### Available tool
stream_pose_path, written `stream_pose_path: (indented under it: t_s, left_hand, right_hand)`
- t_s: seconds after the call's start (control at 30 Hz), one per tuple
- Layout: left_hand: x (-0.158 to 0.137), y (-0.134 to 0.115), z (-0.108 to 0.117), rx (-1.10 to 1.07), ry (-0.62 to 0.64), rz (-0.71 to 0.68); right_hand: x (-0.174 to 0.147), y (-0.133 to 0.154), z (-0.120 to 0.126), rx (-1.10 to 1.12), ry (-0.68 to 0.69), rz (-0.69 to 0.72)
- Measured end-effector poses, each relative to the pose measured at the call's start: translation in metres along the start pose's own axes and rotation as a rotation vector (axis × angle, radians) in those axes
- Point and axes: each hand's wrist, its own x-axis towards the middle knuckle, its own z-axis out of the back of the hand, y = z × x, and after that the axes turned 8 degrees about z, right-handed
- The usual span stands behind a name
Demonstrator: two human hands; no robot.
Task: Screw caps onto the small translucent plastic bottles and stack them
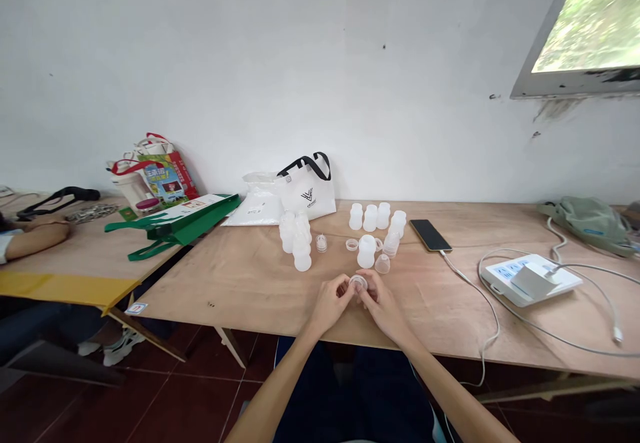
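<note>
Close to the table's front edge, my left hand [330, 302] and my right hand [383, 304] both grip a small translucent bottle collar ring [358, 280] between thumbs and fingers. What sits inside the ring is too small to make out. Just beyond my hands stands a frosted white bottle [366, 252], with a loose collar ring [352, 244] to its left and a clear dome cap [383, 264] to its right. Farther left, several frosted bottles [302, 251] stand grouped beside a clear capped piece [321, 243]. More bottles [371, 218] stand behind.
A phone [431, 235] on a white cable lies right of the bottles, near a power strip [530, 279]. At the wall are a white tote bag [308, 193], a plastic package [257, 202] and a grey-green cloth item [590, 222]. Left are a green bag [185, 226] and another person's arm [40, 236].
</note>
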Motion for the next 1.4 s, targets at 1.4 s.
stream_pose_path:
  t_s: [1.4]
  left_hand:
    - [0.0028,0.0017,0.0016,0.036,0.088,0.036]
  right_hand:
    - [0.0006,0.0012,0.0017,-0.226,0.003,0.069]
